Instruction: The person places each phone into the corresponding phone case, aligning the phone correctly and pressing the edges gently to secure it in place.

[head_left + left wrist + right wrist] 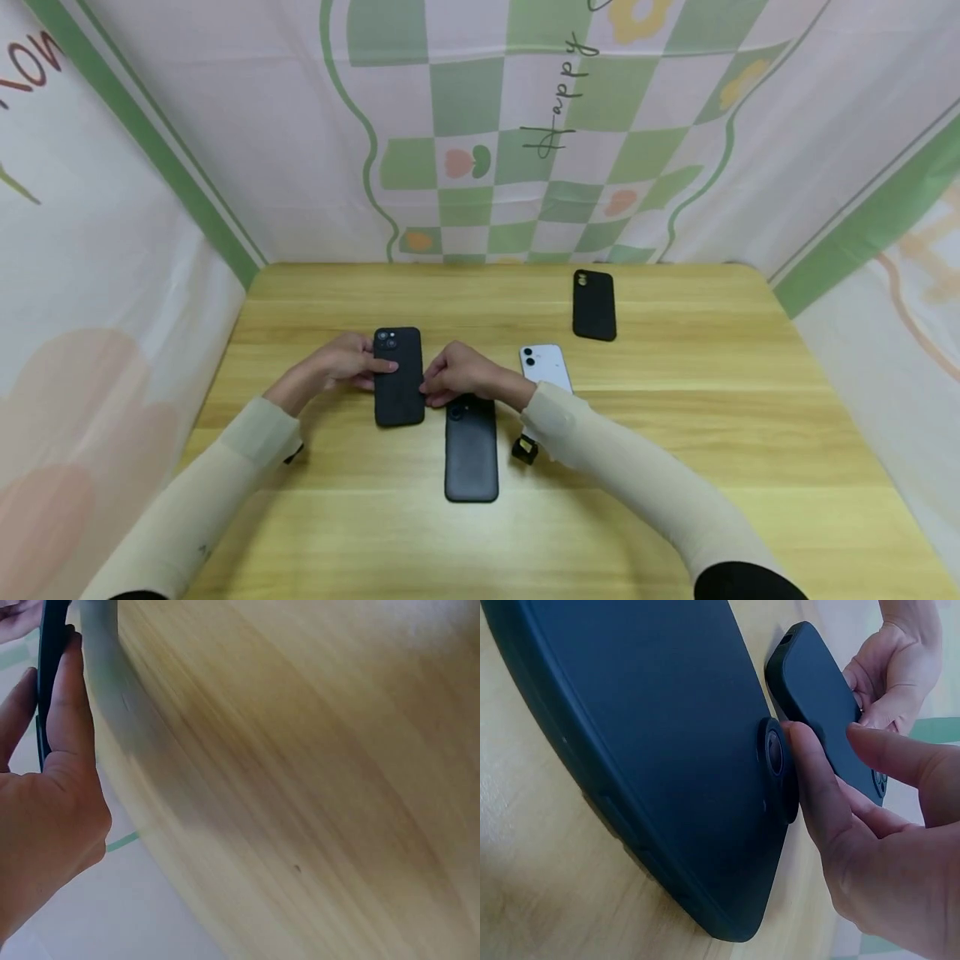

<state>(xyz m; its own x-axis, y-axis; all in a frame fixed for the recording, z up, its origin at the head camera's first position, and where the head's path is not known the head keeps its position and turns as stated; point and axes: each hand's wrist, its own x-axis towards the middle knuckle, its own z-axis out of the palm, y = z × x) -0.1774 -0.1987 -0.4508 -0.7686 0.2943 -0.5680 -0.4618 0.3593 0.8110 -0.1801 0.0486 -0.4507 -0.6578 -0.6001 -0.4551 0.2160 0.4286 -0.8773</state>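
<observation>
A black phone (399, 385) with two camera lenses at its upper left is held upright by my left hand (347, 362). The left thumb lies across its back, and the other fingers are behind it. In the left wrist view the same phone (51, 671) is seen edge-on between thumb and fingers. My right hand (467, 372) pinches the phone's right edge with thumb and index finger. Beneath that hand a second black phone (471, 454) lies on the table, its camera ring (774, 754) beside the right fingers.
A white phone (546, 367) lies partly behind the right forearm. Farther back is a black phone case (594, 305) with a camera cutout. A small black piece (525, 449) shows by the right wrist. The wooden table (675, 467) meets a patterned cloth (465, 100) at its back.
</observation>
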